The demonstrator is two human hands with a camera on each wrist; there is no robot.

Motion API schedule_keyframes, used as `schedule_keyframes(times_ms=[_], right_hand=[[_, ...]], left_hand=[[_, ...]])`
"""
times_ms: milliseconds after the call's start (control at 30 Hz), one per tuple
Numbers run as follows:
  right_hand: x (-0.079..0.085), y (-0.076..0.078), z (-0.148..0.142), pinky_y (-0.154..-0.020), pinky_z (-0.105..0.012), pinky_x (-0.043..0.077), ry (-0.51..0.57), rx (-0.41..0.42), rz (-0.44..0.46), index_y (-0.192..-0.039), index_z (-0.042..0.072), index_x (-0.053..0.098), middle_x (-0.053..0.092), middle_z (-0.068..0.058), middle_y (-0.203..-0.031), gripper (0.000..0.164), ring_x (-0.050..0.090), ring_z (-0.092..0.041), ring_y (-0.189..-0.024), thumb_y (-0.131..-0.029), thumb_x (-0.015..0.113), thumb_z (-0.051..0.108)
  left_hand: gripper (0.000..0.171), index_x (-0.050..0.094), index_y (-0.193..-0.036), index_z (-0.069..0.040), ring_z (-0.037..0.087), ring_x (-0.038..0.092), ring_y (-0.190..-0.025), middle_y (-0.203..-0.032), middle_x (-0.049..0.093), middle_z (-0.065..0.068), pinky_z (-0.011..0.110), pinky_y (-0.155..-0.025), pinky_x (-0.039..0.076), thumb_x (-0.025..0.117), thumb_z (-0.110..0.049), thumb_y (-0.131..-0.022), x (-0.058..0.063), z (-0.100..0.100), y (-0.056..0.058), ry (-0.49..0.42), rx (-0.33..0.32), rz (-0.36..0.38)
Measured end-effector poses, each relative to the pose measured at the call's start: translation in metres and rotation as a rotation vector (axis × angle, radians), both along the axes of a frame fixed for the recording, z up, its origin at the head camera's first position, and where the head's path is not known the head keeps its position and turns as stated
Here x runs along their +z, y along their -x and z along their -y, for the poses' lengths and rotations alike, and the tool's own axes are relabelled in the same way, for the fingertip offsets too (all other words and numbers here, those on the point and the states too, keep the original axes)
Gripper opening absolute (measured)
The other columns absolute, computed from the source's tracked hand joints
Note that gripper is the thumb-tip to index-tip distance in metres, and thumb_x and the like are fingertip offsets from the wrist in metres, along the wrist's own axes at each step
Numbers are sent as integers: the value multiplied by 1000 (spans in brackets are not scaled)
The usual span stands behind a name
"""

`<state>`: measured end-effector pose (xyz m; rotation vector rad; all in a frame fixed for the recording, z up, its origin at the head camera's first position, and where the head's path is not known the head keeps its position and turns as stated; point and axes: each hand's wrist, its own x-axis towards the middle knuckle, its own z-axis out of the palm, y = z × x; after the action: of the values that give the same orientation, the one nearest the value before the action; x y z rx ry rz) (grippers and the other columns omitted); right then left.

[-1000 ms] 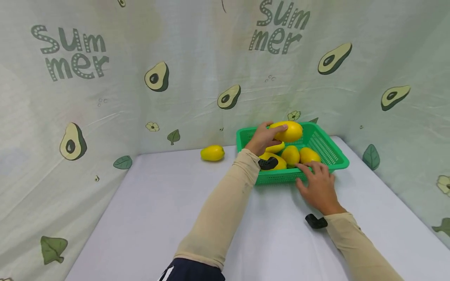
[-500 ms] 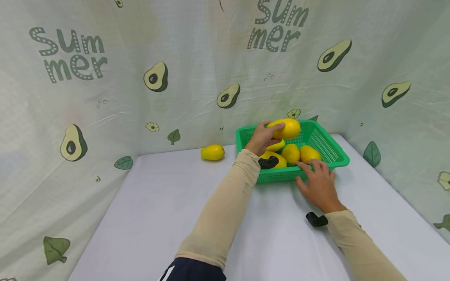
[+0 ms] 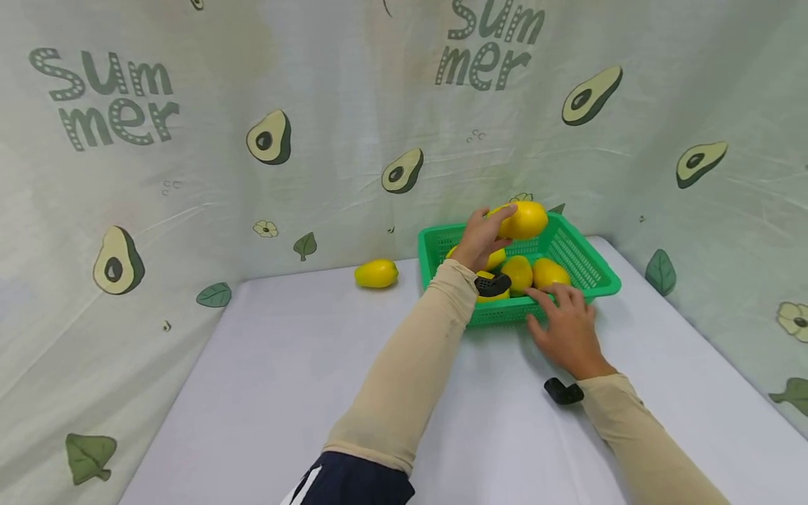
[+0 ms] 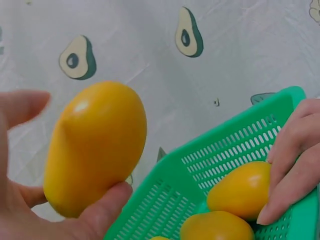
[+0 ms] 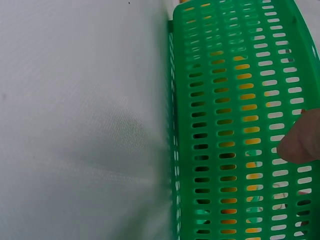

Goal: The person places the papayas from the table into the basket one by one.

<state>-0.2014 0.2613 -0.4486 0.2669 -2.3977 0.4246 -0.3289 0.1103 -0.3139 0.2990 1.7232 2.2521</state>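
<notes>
My left hand holds a smooth yellow mango above the green plastic basket. In the left wrist view, the thumb and fingers are around the lower part of that mango. My right hand grips the basket's near rim, its fingers over the edge and its thumb against the slotted outer wall. Inside the basket lie several yellow mangoes, one close to the right fingertips. Others are partly hidden by the left hand and wrist.
Another yellow fruit, elongated, lies on the white table left of the basket, near the back edge. Behind and on both sides hangs a cloth printed with avocados. Black devices are strapped at the wrists.
The left hand has lifted the mango slightly higher and moved it a little to the right. My right hand stays at the basket rim. The head view has shifted slightly.
</notes>
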Motion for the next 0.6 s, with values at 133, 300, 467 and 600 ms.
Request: schedule_keyframes(times_ms=[133, 300, 467, 600], right_hand=[[1, 2, 5, -71, -61, 37, -1, 8, 2, -130, 12, 63, 52, -19, -122, 47, 41, -45, -116, -84, 73, 16], [0, 3, 8, -72, -61, 38, -7, 8, 23, -129, 11, 63, 52, -19, -123, 46, 41, -45, -117, -85, 73, 18], [3, 4, 4, -75, -65, 37, 2, -3, 39, -130, 11, 62, 52, -20, -125, 46, 40, -46, -118, -85, 72, 18], [4, 3, 0, -76, -67, 35, 9, -2, 49, -130, 11, 62, 52, -20, -125, 46, 39, -47, -119, -85, 72, 16]], left_hand=[[50, 51, -145, -13, 43, 50, -124, -149, 42, 6, 46, -100, 49, 60, -35, -101, -5, 1, 4, -90, -54, 29], [46, 52, -146, -21, 45, 40, -136, -161, 24, 10, 47, -102, 47, 56, -38, -103, -13, 8, 9, -108, -67, 90], [57, 46, -150, -17, 39, 50, -129, -157, 27, 21, 47, -101, 48, 59, -42, -101, -11, 24, 14, -48, -52, 85], [59, 47, -146, -9, 36, 54, -125, -148, 39, 20, 45, -101, 49, 60, -43, -99, -8, 46, 19, -18, -19, 80]])
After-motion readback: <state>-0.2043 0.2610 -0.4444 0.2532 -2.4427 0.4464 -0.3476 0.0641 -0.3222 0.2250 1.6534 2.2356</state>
